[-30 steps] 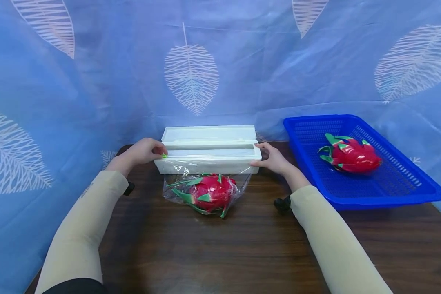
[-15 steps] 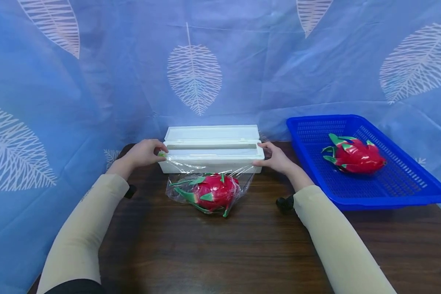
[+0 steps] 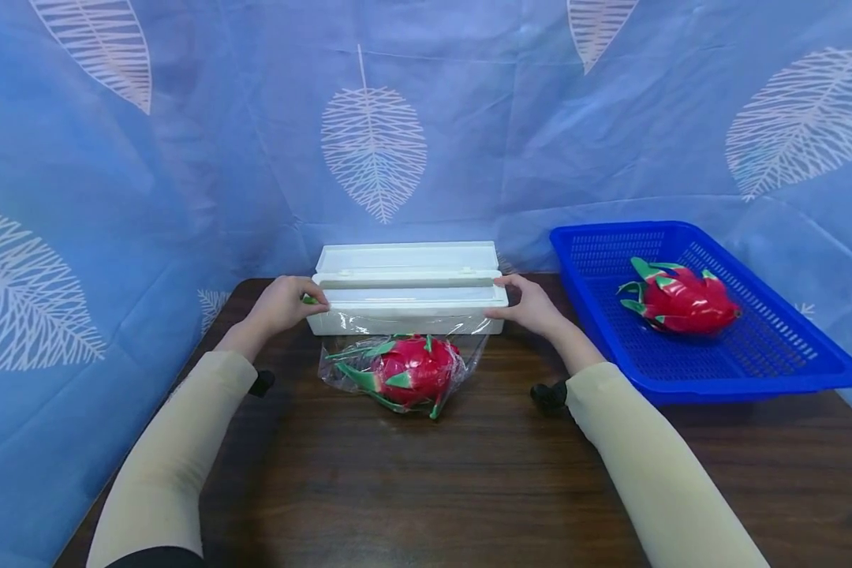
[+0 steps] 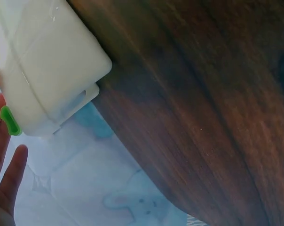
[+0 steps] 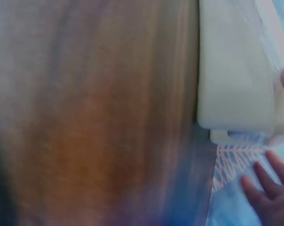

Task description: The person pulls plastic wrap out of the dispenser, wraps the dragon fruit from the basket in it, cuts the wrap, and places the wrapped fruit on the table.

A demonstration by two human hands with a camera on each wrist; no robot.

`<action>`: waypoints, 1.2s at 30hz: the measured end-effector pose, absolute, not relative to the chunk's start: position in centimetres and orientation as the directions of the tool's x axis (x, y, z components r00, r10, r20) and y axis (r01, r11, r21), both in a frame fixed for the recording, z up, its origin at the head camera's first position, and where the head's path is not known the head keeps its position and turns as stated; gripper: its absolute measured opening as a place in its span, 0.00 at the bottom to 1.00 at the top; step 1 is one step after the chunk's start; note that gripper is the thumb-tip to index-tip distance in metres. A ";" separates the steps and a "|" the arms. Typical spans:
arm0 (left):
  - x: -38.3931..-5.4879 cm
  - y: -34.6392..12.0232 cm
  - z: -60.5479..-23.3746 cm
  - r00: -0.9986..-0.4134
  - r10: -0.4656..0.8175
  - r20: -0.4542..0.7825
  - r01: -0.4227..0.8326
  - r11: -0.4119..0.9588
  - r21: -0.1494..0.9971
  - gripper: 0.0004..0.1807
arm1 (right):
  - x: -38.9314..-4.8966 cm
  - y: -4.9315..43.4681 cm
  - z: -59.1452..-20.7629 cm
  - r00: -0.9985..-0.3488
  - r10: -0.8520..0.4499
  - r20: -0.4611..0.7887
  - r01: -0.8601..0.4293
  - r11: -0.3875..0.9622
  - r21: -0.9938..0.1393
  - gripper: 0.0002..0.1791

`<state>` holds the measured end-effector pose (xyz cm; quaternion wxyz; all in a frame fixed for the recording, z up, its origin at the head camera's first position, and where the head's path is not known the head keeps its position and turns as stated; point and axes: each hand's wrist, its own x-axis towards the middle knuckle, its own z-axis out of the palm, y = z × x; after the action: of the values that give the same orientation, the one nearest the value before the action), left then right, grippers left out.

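White box (image 3: 405,322), right end clasped in wide-spanned right grip (image 3: 532,306), green slider (image 4: 10,121) pinched in narrow left grip (image 3: 282,305).

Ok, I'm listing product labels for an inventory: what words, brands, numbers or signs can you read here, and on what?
None can be read.
White rectangular plastic box: no lettering visible.
Blue slotted plastic basket: no lettering visible.
Blue cloth backdrop: white leaf drawings, not writing.
Cream fabric sleeve on the left arm: any print is too faint to read.
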<state>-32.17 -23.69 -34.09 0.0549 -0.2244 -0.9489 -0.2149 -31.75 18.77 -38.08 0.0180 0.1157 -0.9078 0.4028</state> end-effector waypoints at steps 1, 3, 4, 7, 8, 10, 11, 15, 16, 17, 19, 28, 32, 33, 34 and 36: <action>-32.0 -23.7 -34.1 -0.894 0.398 0.207 0.449 0.799 0.400 0.02 | -31.6 18.7 -38.1 -0.970 -0.194 0.147 -0.239 0.644 -0.727 0.34; -31.8 -23.9 -34.1 -0.900 0.383 0.209 0.437 0.784 0.441 0.03 | -31.2 18.5 -38.1 -0.959 -0.202 0.200 -0.283 0.631 -0.722 0.27; -31.6 -24.0 -34.0 -0.904 0.373 0.207 0.426 0.774 0.468 0.03 | -31.0 18.4 -38.1 -0.948 -0.214 0.234 -0.317 0.622 -0.716 0.23; -30.9 -24.2 -34.0 -0.916 0.354 0.191 0.398 0.723 0.565 0.04 | -30.4 18.1 -37.9 -0.923 -0.231 0.309 -0.385 0.594 -0.706 0.13; -30.6 -24.3 -34.0 -0.917 0.353 0.185 0.390 0.700 0.599 0.04 | -30.2 18.0 -37.9 -0.916 -0.239 0.323 -0.401 0.578 -0.710 0.10; -30.0 -24.4 -34.1 -0.914 0.368 0.172 0.384 0.642 0.664 0.05 | -29.7 17.8 -37.6 -0.912 -0.250 0.325 -0.410 0.547 -0.729 0.07; -29.6 -24.5 -34.1 -0.911 0.379 0.164 0.379 0.610 0.695 0.06 | -29.5 17.6 -37.4 -0.919 -0.252 0.303 -0.393 0.534 -0.749 0.07; -28.2 -24.6 -33.9 -0.906 0.407 0.119 0.332 0.505 0.797 0.09 | -28.6 17.3 -36.5 -0.951 -0.264 0.160 -0.272 0.468 -0.841 0.10; -27.9 -24.6 -33.9 -0.905 0.412 0.108 0.315 0.477 0.821 0.09 | -28.4 17.2 -36.3 -0.956 -0.268 0.117 -0.232 0.453 -0.861 0.12; -27.6 -24.6 -33.9 -0.905 0.415 0.097 0.295 0.447 0.844 0.10 | -28.2 17.2 -36.1 -0.959 -0.274 0.074 -0.191 0.434 -0.881 0.13; -27.0 -24.4 -34.2 -0.904 0.422 0.071 0.244 0.372 0.895 0.11 | -27.9 17.1 -35.9 -0.958 -0.287 0.004 -0.117 0.376 -0.919 0.14; -24.2 -21.8 -36.3 -0.853 0.473 0.220 0.309 0.120 0.943 0.14 | -25.8 16.0 -36.1 -0.930 -0.361 -0.064 0.083 -0.036 -0.996 0.15; -23.6 -20.7 -37.3 -0.818 0.466 0.339 0.420 0.081 0.904 0.23 | -24.8 15.3 -36.4 -0.935 -0.352 0.028 -0.011 -0.053 -0.999 0.21; -23.5 -20.4 -37.5 -0.814 0.463 0.351 0.441 0.101 0.892 0.26 | -24.6 15.1 -36.4 -0.933 -0.356 0.051 -0.040 -0.038 -0.998 0.24; -23.4 -20.2 -37.6 -0.816 0.459 0.352 0.451 0.124 0.884 0.29 | -24.5 14.9 -36.5 -0.930 -0.360 0.069 -0.063 -0.028 -0.998 0.26; -23.4 -19.8 -37.9 -0.820 0.460 0.340 0.462 0.184 0.867 0.35 | -24.4 14.5 -36.7 -0.920 -0.379 0.104 -0.112 -0.002 -0.994 0.30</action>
<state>-23.35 -19.77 -37.88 0.0012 -0.2996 -0.7694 -0.5642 -24.37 14.50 -36.69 -0.0973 0.1753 -0.6995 0.6859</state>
